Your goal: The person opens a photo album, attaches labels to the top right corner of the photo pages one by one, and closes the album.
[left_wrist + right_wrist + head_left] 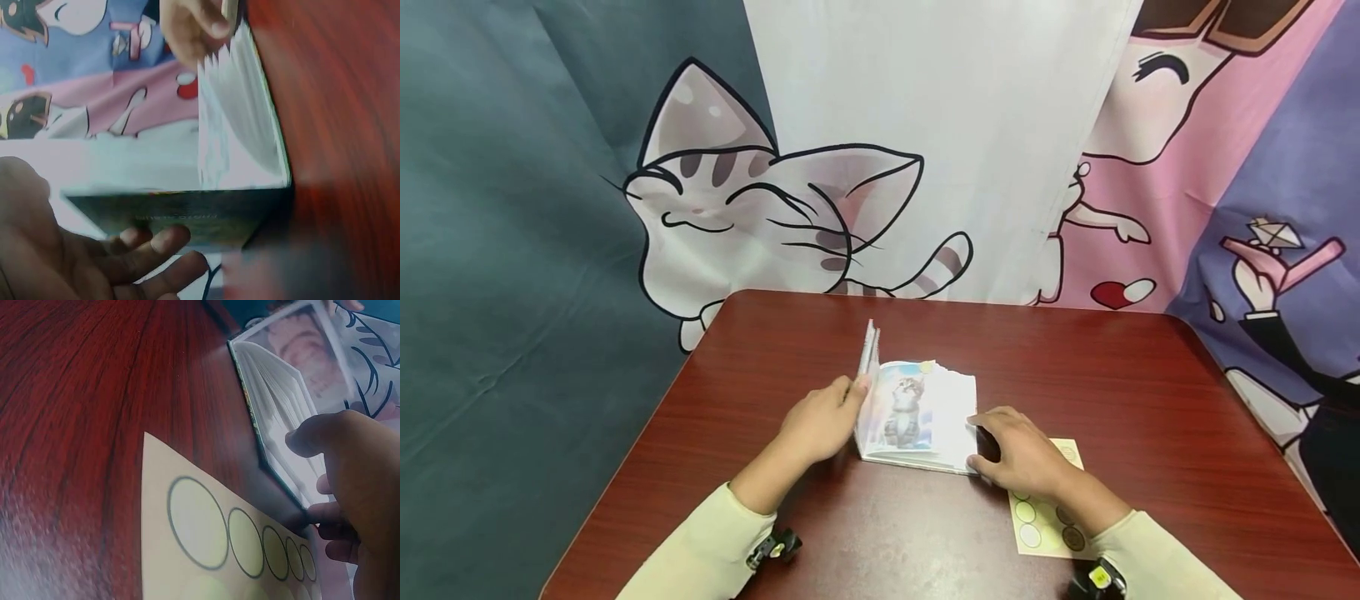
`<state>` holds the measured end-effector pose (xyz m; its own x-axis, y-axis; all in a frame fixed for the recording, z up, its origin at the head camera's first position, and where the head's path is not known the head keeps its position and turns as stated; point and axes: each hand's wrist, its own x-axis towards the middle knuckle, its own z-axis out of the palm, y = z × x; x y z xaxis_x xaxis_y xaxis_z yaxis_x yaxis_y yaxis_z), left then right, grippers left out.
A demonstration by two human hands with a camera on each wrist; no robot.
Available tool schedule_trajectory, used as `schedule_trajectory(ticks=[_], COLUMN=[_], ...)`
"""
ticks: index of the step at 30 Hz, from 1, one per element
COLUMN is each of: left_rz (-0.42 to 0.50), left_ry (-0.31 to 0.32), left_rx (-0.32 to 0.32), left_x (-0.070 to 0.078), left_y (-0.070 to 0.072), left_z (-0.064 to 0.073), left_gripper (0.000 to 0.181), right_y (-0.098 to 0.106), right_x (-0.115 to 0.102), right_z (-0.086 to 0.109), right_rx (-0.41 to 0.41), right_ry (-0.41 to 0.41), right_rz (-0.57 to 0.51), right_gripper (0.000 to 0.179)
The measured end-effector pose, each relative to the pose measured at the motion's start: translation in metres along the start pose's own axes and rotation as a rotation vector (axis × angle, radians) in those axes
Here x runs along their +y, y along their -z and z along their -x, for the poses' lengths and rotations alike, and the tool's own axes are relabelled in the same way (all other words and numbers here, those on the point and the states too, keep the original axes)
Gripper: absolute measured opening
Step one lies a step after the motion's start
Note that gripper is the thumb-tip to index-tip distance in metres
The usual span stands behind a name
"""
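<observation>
A small photo album [955,408] lies open on the table, a kitten picture [904,412] in a sleeve on its page. Its dark outer cover [206,219] stands raised on the left, along with some leaves. My left hand [825,419] is at that raised side. In the left wrist view its loosely bent fingers [165,244] rest against the cover's outside. My right hand [1026,454] grips the album's right edge. In the right wrist view the thumb [306,436] lies over the page edges, while the other fingers are bent at the cover's edge.
A pale yellow sheet of round stickers [1028,533] lies partly under my right forearm. The reddish-brown table [760,333] has a far edge against a cartoon-printed cloth backdrop [1000,125]. Dark wrist cameras [775,547] sit on both sleeves.
</observation>
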<state>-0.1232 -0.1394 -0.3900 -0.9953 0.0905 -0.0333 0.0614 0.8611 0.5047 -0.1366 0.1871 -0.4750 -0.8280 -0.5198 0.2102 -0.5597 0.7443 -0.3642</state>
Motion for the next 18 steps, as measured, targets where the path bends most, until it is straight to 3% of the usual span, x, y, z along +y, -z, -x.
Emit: schedule_trajectory(ticks=[3, 6, 10, 13, 18], left_rz=[-0.003, -0.027, -0.042, -0.04, -0.073], left_ry=[-0.097, -0.149, -0.12, -0.097, -0.116], left_rx=[-0.045, -0.111, -0.165, -0.151, -0.127], left_x=[0.006, 0.009, 0.011, 0.013, 0.022], left_y=[-0.012, -0.026, -0.04, -0.046, -0.048], left_z=[0.003, 0.006, 0.011, 0.013, 0.015], left_gripper=[0.074, 0.073, 0.065, 0.061, 0.061], right_y=[-0.002, -0.006, -0.009, -0.01, -0.01], right_x=[-0.002, -0.005, -0.008, -0.011, -0.012], right_z=[0.0, -0.001, -0.002, -0.003, -0.004], right_rx=[0.003, 0.005, 0.007, -0.003, -0.019], right_ry=[0.011, 0.022, 0.046, 0.054, 0.02], right_rz=[-0.002, -0.003, -0.025, -0.043, -0.065], right_gripper=[0.055, 0.055, 0.055, 0.056, 0.066])
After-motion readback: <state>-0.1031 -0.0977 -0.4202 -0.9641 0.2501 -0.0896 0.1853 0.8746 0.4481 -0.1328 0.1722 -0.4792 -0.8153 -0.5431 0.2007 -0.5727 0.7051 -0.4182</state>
